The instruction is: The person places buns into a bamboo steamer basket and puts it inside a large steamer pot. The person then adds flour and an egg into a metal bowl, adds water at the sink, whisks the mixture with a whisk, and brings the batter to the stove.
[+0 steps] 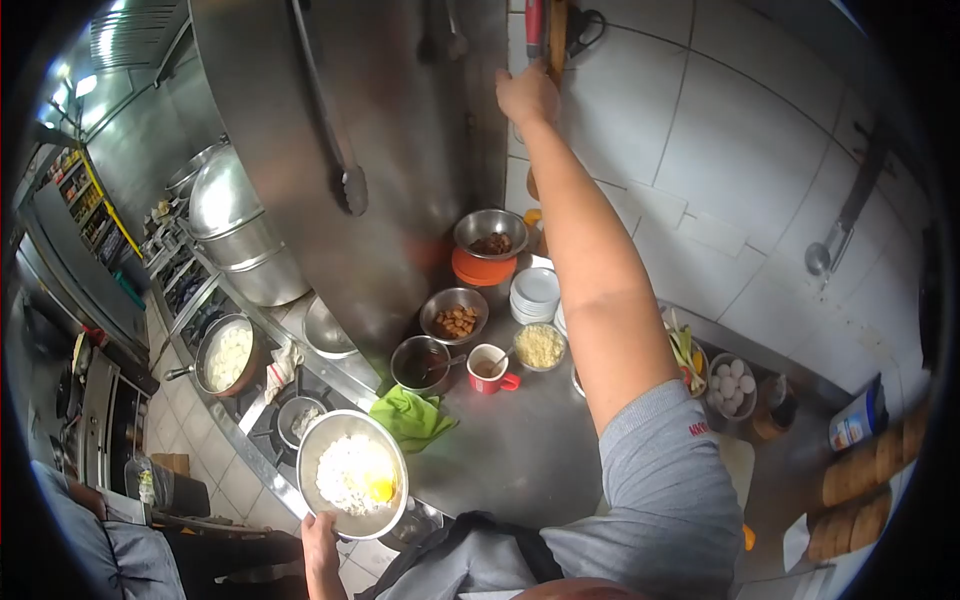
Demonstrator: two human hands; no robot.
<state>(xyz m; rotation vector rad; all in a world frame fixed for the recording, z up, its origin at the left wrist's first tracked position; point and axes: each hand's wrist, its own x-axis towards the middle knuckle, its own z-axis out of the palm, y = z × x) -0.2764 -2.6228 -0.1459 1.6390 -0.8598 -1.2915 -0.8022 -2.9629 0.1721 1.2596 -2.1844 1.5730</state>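
My left hand (320, 545) grips the near rim of a metal bowl (308, 440) that holds white food with a yellow egg yolk on one side. My right arm stretches far up, and my right hand (528, 95) is at the tiled wall, closed around the lower end of a utensil with a red handle (534, 28). Black scissor handles (588, 32) hang beside it. A green cloth (410, 418) lies on the metal counter just right of the bowl.
On the counter (520, 450) stand a red mug (492, 370), a bowl of grated food (540, 346), stacked white dishes (535, 290), metal bowls and a bowl of eggs (731, 388). Left are a stove and a pan (228, 355). Another person (100, 540) stands at lower left.
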